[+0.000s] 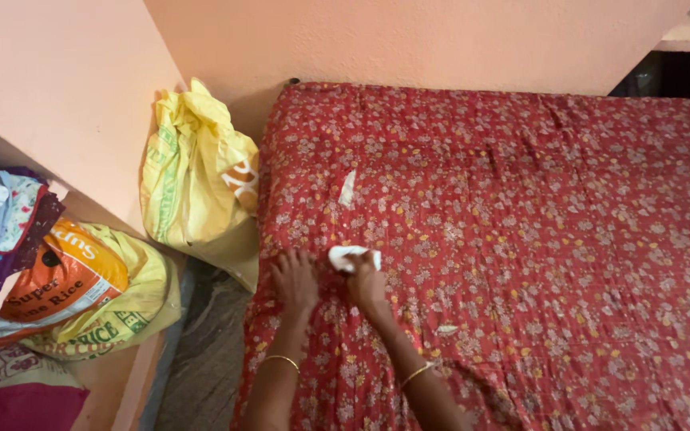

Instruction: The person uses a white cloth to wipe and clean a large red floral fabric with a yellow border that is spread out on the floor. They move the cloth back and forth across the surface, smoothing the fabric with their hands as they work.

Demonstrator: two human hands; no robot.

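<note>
Two bare hands work at the near left edge of a bed point(521, 239) covered in a red floral quilt, seen from above. The right hand point(367, 285) is closed around a small white wad point(353, 257), pressed to the quilt close to the bed's left edge; the wad shows above the knuckles, its long axis running roughly left to right across the picture, the left end rounded and clear of the fingers, the right end tucked under them. Whether it is cloth or paper cannot be told. The left hand point(295, 279) lies just beside the right, palm down with fingers curled on the quilt, holding nothing that can be seen. Each wrist carries a thin gold bangle.

A narrow white strip point(347, 189) lies on the quilt farther up the bed from the hands, well apart from the wad, its long axis running nearly up and down the picture with a slight lean to the right. A smaller pale scrap point(446, 328) lies to the right of the right forearm.

Left of the bed, a yellow sack point(193, 183) leans against the peach wall. Nearer the camera, an orange-and-yellow sack point(81, 291) lies on its side, and folded clothes point(1, 223) are stacked at the left edge.
</note>
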